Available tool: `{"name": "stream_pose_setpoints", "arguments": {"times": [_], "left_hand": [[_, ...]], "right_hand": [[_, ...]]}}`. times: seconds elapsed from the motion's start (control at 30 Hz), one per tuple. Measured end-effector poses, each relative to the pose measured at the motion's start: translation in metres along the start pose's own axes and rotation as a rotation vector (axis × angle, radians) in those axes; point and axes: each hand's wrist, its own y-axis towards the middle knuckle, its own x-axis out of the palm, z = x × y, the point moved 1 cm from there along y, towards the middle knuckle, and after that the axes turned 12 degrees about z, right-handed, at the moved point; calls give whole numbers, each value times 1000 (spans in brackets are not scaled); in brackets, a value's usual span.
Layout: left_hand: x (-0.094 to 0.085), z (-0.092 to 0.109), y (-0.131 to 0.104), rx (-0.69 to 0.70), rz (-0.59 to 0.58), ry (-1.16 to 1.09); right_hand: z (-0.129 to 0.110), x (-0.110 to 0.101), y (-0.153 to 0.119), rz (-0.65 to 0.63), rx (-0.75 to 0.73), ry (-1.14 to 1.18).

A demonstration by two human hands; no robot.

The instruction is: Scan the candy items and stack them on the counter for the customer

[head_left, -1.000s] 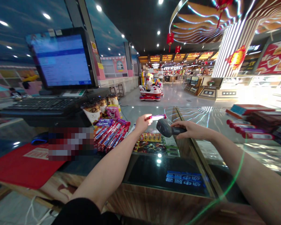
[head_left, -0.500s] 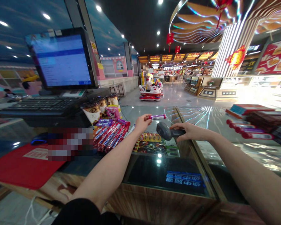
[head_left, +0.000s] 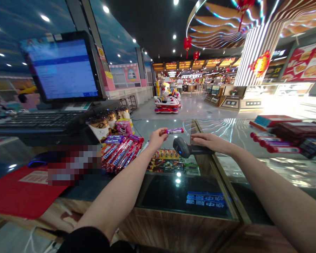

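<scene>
Between the fingertips of my left hand (head_left: 157, 139) is one end of a purple and red candy roll (head_left: 175, 131), its other end pointing right over the glass counter. My right hand (head_left: 212, 142) lies over the handle of a black barcode scanner (head_left: 183, 147), fingers stretched along its top; the thumb is hidden. The scanner's head, with a small blue light, faces left, just below the roll. Left of my left forearm lies a pile of red Mentos packs (head_left: 120, 154), with purple packs (head_left: 114, 139) behind it.
At the left stand a monitor (head_left: 63, 68), a keyboard (head_left: 34, 121) and a mouse (head_left: 38, 160) on a red mat (head_left: 21, 196). Cups (head_left: 99, 128) stand behind the candy. More rolls (head_left: 283, 149) and boxes (head_left: 276, 121) lie at the right.
The fingers of my right hand have straightened over the scanner's handle, and the scanner's head now shows a blue light. The whole view has shifted slightly. My left hand still holds the roll.
</scene>
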Motion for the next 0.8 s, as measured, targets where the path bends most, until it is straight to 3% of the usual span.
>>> {"name": "stream_pose_setpoints", "arguments": {"times": [0.2,0.57,0.8], "left_hand": [[7,7,-1,-3,-30,-13],[23,19,-11,44,-96,2],[24,19,-11,34,33,-2]], "right_hand": [[12,7,12,148,-8,27],[-13,9,13,213,91,103],[-12,12,14,278,159,208]]}}
